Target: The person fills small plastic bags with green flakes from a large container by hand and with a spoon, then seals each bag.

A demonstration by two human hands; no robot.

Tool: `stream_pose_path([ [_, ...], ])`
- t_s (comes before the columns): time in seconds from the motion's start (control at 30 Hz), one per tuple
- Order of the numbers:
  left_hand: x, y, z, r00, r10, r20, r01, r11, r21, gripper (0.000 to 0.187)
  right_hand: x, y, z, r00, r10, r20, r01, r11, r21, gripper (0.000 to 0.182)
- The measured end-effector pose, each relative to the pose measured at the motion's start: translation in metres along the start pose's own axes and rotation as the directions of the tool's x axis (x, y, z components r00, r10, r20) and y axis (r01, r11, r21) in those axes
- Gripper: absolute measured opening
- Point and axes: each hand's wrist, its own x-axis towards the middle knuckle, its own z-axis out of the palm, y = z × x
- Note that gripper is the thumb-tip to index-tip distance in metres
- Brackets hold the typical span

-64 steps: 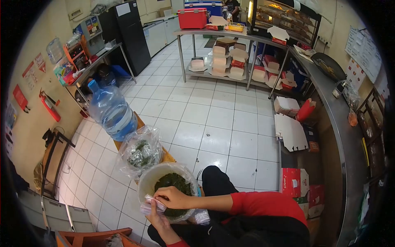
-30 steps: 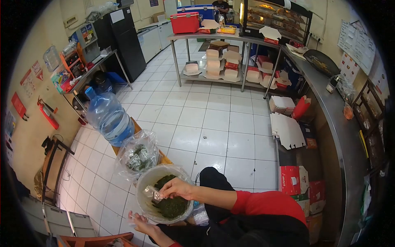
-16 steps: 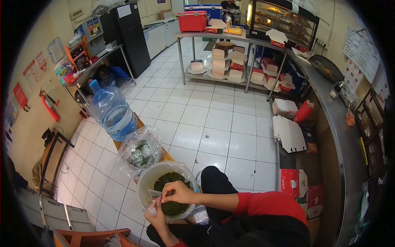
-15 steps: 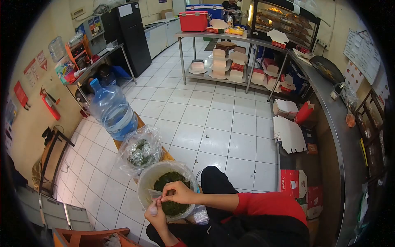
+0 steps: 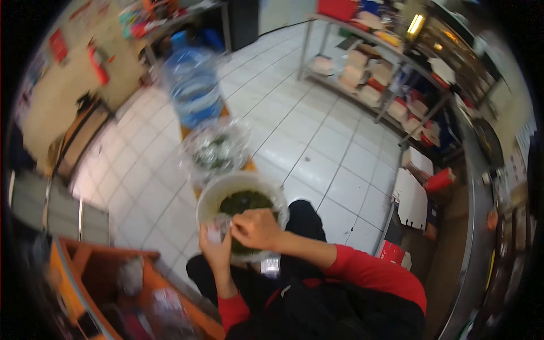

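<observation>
Over a white bucket (image 5: pixel 207 199), my left hand (image 5: pixel 216 252) grips a small clear plastic bag (image 5: pixel 216 229). My right hand (image 5: pixel 258 229) pinches the bag's edge beside my left fingers; motion blur hides the exact grip. Dark green, finely chopped stuff (image 5: pixel 245 200) lies inside the bucket, partly covered by my hands. Just beyond the bucket sits a larger clear plastic bag (image 5: pixel 215 152) with green contents.
A large blue water bottle (image 5: pixel 194 88) stands past the bags on a wooden bench (image 5: pixel 249 165). An orange wooden unit (image 5: pixel 144 294) is at lower left. A steel counter (image 5: pixel 473 266) runs along the right. Cartons (image 5: pixel 357 68) fill the far table's lower shelf.
The view has tilted down and turned left, bringing more of the orange unit into sight. My hands stay together over the bucket, with the small bag more upright in my left fingers.
</observation>
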Motion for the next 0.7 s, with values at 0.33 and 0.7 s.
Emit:
stream_pose_path([
  [0.33,0.003,0.024,-0.007,0.956,0.169,0.242,-0.08,0.937,-0.339,0.04,0.017,0.019,-0.006,0.601,0.453,0.658,-0.799,0.367,0.477,0.022],
  [0.7,0.018,0.001,-0.047,0.978,-0.062,-0.198,0.006,0.963,-0.27,0.038,0.032,0.102,0.024,0.435,0.032,0.9,0.351,0.914,-0.202,0.03],
])
